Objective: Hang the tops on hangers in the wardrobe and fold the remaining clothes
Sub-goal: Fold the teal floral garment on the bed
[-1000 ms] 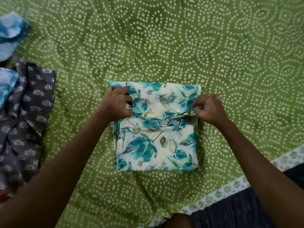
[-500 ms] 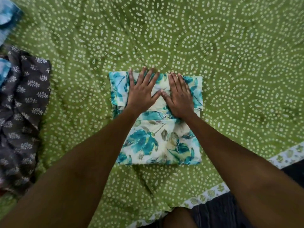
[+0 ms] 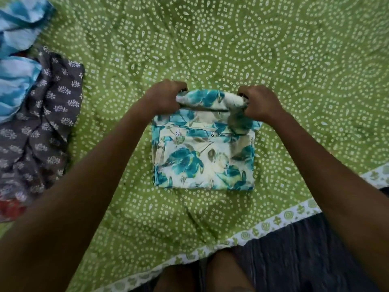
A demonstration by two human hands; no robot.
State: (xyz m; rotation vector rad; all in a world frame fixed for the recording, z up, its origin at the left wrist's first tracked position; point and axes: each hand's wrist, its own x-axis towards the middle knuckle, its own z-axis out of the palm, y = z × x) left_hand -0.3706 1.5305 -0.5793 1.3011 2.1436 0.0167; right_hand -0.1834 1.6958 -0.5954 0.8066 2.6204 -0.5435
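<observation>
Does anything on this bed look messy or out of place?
Only the pile at the left edge: a grey printed garment lies crumpled, with light blue cloth bunched beside it, unfolded. The floral garment is neatly squared on the green bedsheet, its far edge gripped by left hand and right hand.

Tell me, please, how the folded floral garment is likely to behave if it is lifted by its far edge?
The floral garment is probably floppy: its far edge bunches into a roll where the left hand and right hand grip it. It looks light and thin, so the loose layers may well sag and unfold. It seems unlikely to slide on the green bedsheet.
</observation>
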